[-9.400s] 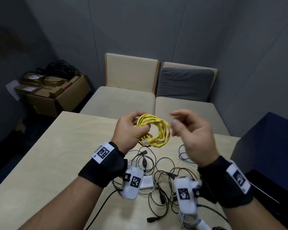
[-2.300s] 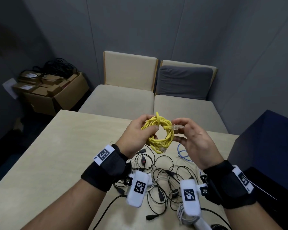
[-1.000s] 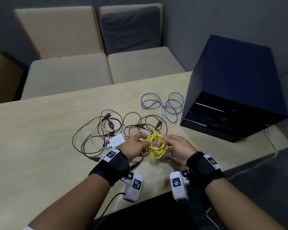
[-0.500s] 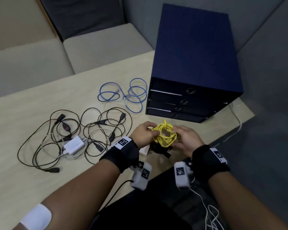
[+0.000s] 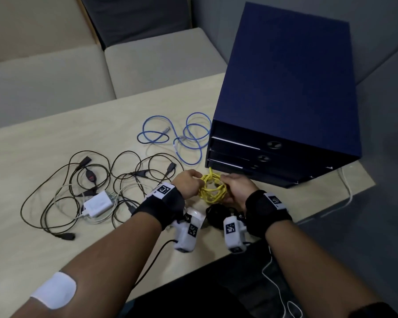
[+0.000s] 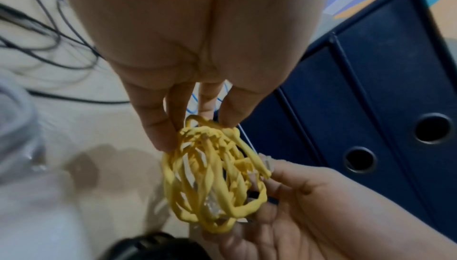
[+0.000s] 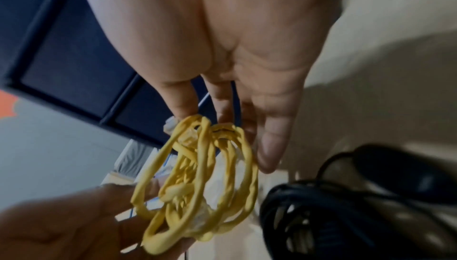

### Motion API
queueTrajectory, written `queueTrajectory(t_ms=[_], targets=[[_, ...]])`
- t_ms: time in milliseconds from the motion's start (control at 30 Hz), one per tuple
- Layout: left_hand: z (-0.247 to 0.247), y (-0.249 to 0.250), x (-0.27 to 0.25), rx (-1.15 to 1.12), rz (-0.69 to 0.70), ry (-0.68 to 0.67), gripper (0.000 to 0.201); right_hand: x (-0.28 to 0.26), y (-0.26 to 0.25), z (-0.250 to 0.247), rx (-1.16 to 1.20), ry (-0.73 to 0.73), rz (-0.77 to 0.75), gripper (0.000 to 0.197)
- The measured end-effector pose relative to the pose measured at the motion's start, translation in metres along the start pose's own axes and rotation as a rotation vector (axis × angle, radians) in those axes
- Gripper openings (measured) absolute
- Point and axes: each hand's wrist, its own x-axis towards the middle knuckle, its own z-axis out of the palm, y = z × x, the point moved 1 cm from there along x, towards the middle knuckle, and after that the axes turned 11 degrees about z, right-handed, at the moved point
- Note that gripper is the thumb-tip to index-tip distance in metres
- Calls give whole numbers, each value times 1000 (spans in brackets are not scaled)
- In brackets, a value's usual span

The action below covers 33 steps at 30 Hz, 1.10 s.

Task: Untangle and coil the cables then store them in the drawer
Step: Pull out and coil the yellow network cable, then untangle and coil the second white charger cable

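Note:
A coiled yellow cable [image 5: 213,191] is held between both hands, just above the table's near edge and in front of the dark blue drawer unit [image 5: 285,99]. My left hand [image 5: 191,182] pinches the coil's left side with its fingertips [image 6: 160,137]. My right hand [image 5: 232,187] grips the right side, fingers [image 7: 269,143] against the loops. The wrist views show the yellow coil [image 6: 215,182] [image 7: 197,182] close up, with clear plugs tucked among the loops. The unit's three drawers [image 5: 257,154] are closed.
A loose blue cable [image 5: 182,136] lies left of the drawer unit. Tangled black cables [image 5: 101,175] and a white charger [image 5: 98,204] spread across the table [image 5: 55,138] to my left. A coiled black cable [image 5: 216,214] lies under my hands. Beige seats stand behind.
The view swung right from the seats to the drawer unit. Both hands brought the yellow coil down from chest height to just in front of the drawers, still holding it.

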Motion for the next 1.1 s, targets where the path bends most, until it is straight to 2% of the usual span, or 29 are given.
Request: queueTrajectory(t_ms=[200, 367, 467, 567, 667, 767, 933, 1100], targets=[[-2, -10, -5, 39, -9, 32, 36, 18, -2, 8, -261, 27, -8, 38], [-6, -13, -12, -11, 31, 35, 44, 16, -4, 5, -297, 67, -9, 52], [-14, -15, -19, -6, 57, 39, 50, 15, -2, 2, -300, 72, -26, 49], [-25, -16, -32, -35, 84, 58, 45, 9, -5, -5, -337, 124, -66, 46], [-43, -18, -53, -74, 124, 108, 39, -2, -10, -10, -375, 197, -163, 42], [-70, -23, -86, -175, 154, 203, 39, -21, -20, -4, -457, 231, -295, 29], [-133, -52, -146, -167, 206, 395, 23, -70, -40, 48, -543, 199, -516, 21], [-199, -107, -193, -203, 151, 573, 16, -107, -38, 133, -631, 28, -609, 13]])
